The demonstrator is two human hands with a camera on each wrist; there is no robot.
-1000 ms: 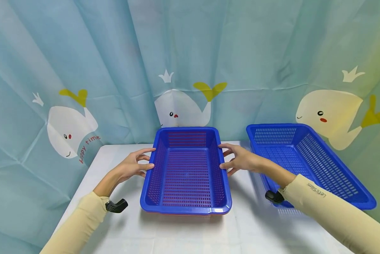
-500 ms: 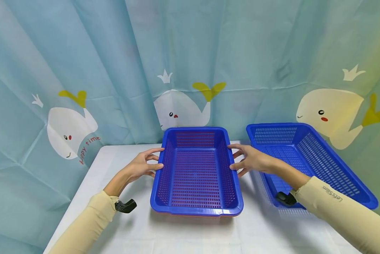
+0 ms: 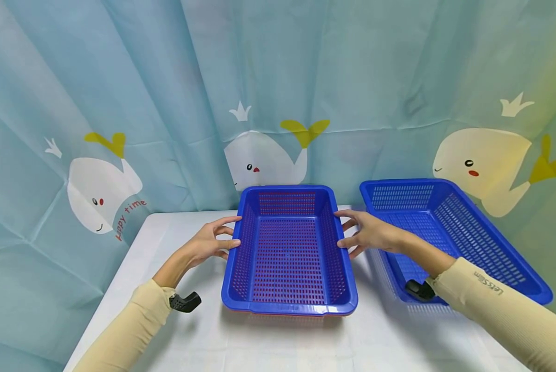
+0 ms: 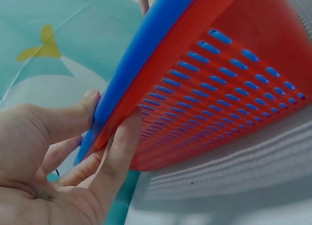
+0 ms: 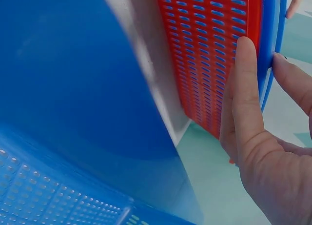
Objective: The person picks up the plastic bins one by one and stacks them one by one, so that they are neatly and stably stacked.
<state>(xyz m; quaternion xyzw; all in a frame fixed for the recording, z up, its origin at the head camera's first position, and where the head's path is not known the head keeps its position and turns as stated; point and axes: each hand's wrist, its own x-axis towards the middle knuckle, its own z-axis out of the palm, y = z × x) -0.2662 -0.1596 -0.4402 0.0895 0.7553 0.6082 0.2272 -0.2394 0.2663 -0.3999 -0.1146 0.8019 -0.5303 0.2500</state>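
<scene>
A blue slotted plastic basket [image 3: 289,309] sits nested in a red one, whose slotted wall [image 4: 265,25] shows in the left wrist view. My left hand [image 3: 208,241] grips the left side of the stack, thumb on the blue rim and fingers under it against the red wall. On the opposite side my right hand [image 3: 369,233] holds the rim the same way, with a fingertip [image 5: 246,47] along the red slots. Nothing lies inside the blue basket. The stack's underside is close over the white table, with a shadow below its front edge.
A larger blue basket [image 3: 479,235] stands at the right of the white table [image 3: 282,349], set at an angle. My right forearm passes over its near left part. A light blue curtain [image 3: 278,67] with whale prints hangs right behind the table.
Both hands have shifted the nested baskets a little to the right, mostly in the first half second. The grip on both rims looks the same, and the larger basket stays put.
</scene>
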